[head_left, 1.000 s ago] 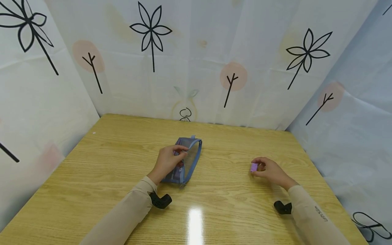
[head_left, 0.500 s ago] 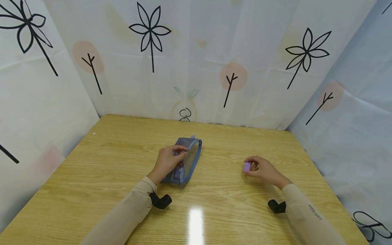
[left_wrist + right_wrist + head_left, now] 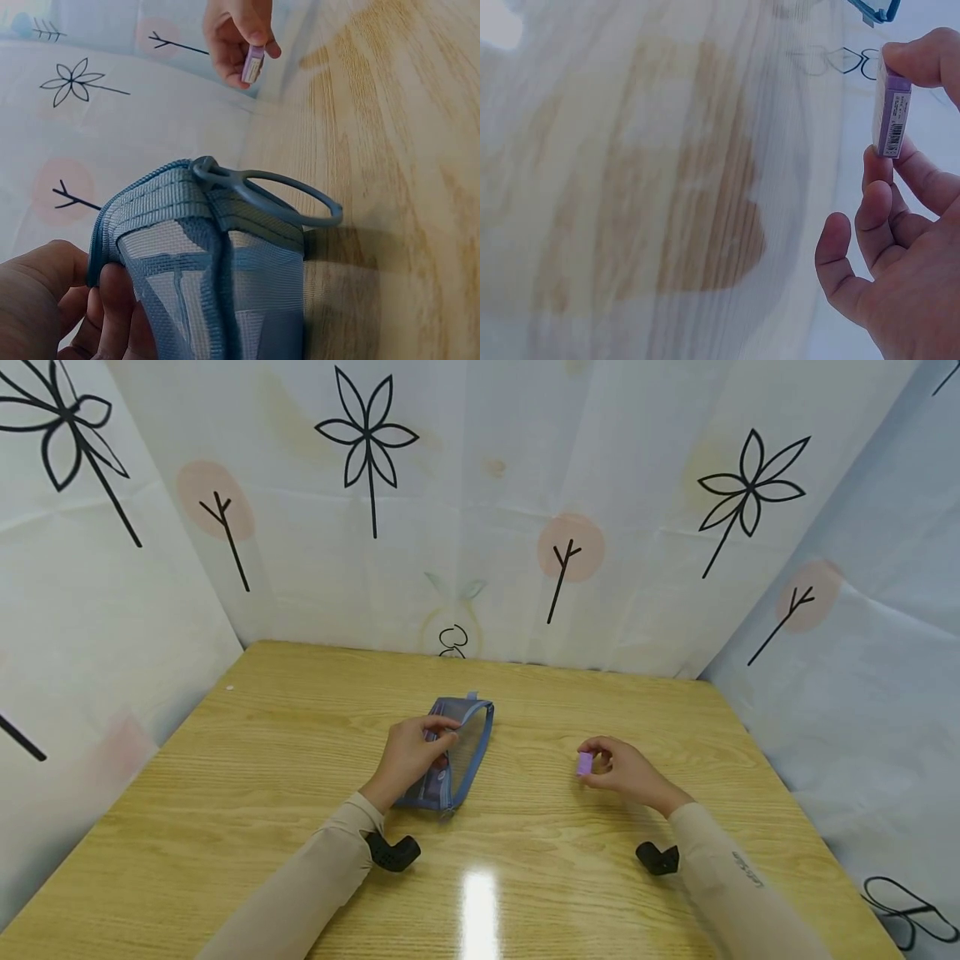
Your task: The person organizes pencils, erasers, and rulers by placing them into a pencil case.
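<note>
A blue mesh zip pouch lies on the table with its mouth open. My left hand pinches the pouch's near rim between thumb and fingers; in the left wrist view the same hand grips the edge beside the zip, and a ring-shaped zip pull sticks out. Off to the right, my right hand holds a small purple eraser between thumb and fingertips above the table. A barcode label shows on the eraser in the right wrist view. The mesh and my hand partly hide what is inside the pouch.
The wooden table reaches back to a white patterned curtain, which also hangs at both sides. A tiny white scrap lies near the far left. Black wrist mounts hang below both cuffs.
My right hand has moved left with the eraser, closer to the pouch. The left hand and the pouch have stayed where they were.
</note>
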Motion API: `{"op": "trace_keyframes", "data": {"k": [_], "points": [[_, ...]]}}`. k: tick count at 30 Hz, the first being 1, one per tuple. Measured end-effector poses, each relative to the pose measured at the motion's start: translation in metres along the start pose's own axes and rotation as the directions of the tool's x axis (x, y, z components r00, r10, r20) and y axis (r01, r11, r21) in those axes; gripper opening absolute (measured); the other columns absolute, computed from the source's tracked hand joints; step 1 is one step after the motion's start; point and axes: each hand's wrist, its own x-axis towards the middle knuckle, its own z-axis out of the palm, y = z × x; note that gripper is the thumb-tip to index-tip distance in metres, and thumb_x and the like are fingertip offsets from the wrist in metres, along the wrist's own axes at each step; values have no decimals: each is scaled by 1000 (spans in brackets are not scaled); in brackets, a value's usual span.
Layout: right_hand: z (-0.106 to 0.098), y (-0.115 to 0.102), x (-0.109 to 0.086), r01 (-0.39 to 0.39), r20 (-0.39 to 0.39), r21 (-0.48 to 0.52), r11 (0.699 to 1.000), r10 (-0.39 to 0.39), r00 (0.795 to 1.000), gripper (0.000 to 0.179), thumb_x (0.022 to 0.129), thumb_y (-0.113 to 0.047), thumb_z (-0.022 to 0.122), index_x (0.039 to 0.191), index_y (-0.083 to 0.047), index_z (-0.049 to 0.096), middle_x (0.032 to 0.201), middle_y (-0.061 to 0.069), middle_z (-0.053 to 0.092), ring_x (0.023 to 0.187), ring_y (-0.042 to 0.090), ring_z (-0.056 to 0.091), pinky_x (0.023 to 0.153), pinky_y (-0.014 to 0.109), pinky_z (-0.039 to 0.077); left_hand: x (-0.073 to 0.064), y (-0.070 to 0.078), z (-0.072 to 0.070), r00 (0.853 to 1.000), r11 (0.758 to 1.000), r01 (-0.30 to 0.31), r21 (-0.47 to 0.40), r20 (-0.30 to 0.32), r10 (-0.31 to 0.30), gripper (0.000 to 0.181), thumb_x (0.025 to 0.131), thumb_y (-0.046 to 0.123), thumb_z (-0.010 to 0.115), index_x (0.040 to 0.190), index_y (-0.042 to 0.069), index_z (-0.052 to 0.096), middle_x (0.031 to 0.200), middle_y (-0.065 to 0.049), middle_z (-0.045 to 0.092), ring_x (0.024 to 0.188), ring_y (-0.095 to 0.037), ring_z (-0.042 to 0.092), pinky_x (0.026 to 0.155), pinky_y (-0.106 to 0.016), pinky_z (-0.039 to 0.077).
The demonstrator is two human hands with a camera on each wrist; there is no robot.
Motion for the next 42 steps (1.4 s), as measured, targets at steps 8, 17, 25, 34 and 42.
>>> {"op": "trace_keyframes", "data": {"k": [8,17,25,34,42], "points": [[9,-8,8,5,17,49,999,-5,1000,44,86,-14,75,123,3,58,101,9,56,84,21,44,63,25,42,0,0,0,1000,1000,-4,-9,2,4,21,93,15,68,112,9,74,83,-3,66,55,-13,65,53,-29,53],[19,-20,18,25,19,68,997,-27,999,45,86,-14,76,124,3,59,103,8,56,86,21,43,64,24,42,0,-2,0,1000,1000,-8,-4,-6,8,21,93,15,68,111,9,75,82,-3,66,54,-13,65,53,-29,53],[27,-30,28,53,31,90,995,-55,998,45,88,-16,74,126,2,59,106,10,57,88,23,43,65,26,44,0,-1,0,1000,1000,-11,-4,-4,11,21,93,16,69,111,9,74,82,-3,66,54,-13,65,53,-29,54],[32,-53,33,50,10,102,994,-52,999,44,89,-15,74,126,1,59,105,11,56,90,26,45,63,27,39,0,1,0,1000,1000,-1,3,-3,1,21,93,16,68,111,9,75,82,-3,67,53,-13,65,52,-29,53],[38,-56,46,66,-5,97,993,-66,998,46,88,-22,74,127,-2,60,103,6,56,90,22,44,67,30,39,0,1,-1,1000,1000,7,7,3,-7,22,93,15,67,113,9,74,87,-14,69,54,-13,65,52,-28,51]]}}
